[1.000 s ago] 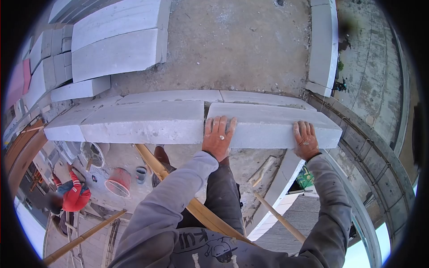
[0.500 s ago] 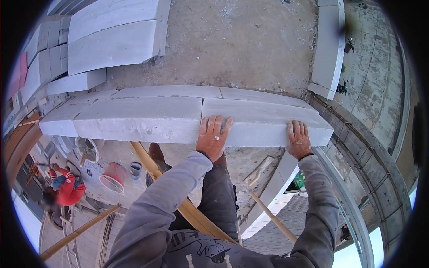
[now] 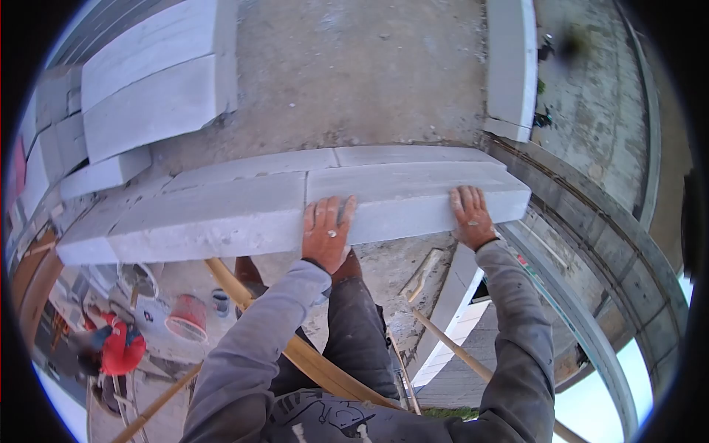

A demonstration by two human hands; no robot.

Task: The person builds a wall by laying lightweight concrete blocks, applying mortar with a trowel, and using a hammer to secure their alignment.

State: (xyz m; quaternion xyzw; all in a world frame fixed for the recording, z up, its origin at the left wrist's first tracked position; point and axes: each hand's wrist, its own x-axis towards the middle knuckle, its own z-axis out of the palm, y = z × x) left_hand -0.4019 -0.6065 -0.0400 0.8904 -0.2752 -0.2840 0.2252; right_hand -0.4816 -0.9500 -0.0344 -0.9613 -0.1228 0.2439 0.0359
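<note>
Apparently near-placed block (image 3: 410,181): end close against neighbouring block (image 3: 214,210), narrow joint; hands not yet off.
Left hand (image 3: 325,235): fingers somewhat spread over its front edge.
Right hand (image 3: 474,218): opened flatter, same edge.
Front row: three blocks visible.
Red bucket (image 3: 186,317): one.
Co-worker (image 3: 122,348): one.

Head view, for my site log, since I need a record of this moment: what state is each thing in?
Left hand: open, fingers over the block's top edge
Right hand: open, fingers over the same edge
Right-hand front block: lying flat, narrow joint at its left end
Left-hand front block: lying flat
Red bucket: upright or tipped, unclear
</note>
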